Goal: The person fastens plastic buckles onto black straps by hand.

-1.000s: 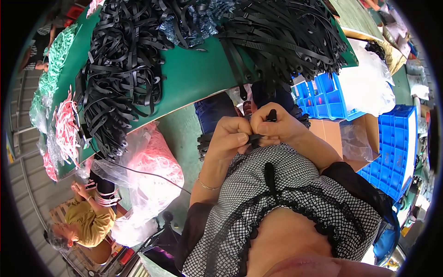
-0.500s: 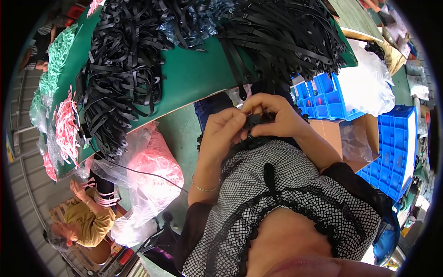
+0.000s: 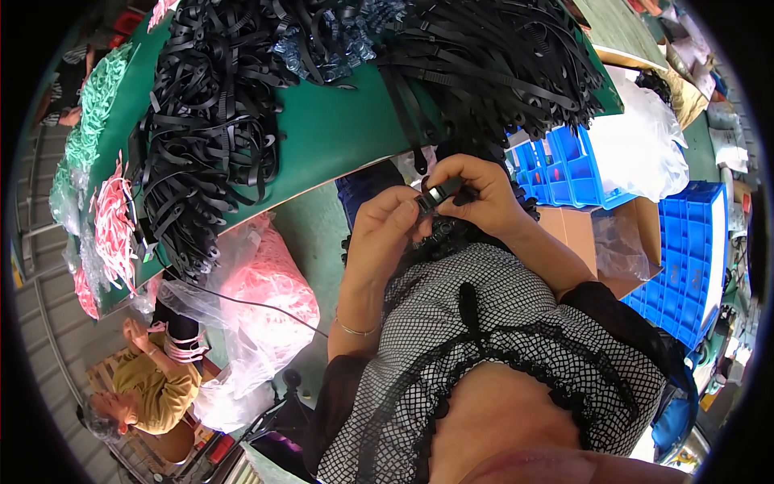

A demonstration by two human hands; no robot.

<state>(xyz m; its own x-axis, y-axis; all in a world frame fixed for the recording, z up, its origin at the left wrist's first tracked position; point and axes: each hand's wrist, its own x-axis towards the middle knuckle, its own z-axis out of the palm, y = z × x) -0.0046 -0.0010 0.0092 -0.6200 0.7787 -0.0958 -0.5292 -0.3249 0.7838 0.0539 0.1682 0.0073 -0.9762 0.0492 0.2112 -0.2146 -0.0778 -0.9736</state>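
Note:
In front of my waist, both hands hold one black strap [image 3: 436, 195], its shiny flat part slanting between them. The thumb and fingers of my left hand [image 3: 384, 222] pinch its near-left end. My right hand [image 3: 487, 200] is closed round the other side, with dark strap showing between thumb and forefinger. Some fingers are hidden behind the strap. Beyond my hands, a heap of similar black straps [image 3: 500, 68] covers the right of the green table [image 3: 334, 125]. Another black strap heap [image 3: 214, 137] runs down its left side. Dark bluish translucent small parts [image 3: 326, 48] lie between them.
Left on the table are pink straps [image 3: 117, 226] and green straps [image 3: 101, 105]. Below stands a clear bag of pink straps [image 3: 270, 278], crossed by a thin cable. A co-worker [image 3: 157, 387] sits lower left. To the right are blue crates [image 3: 681, 258] and a cardboard box [image 3: 568, 230].
The strap piece has turned up between my hands, so its shiny flat face now shows. My right fingers have shifted along it, and my left hand stays pinched at nearly the same place.

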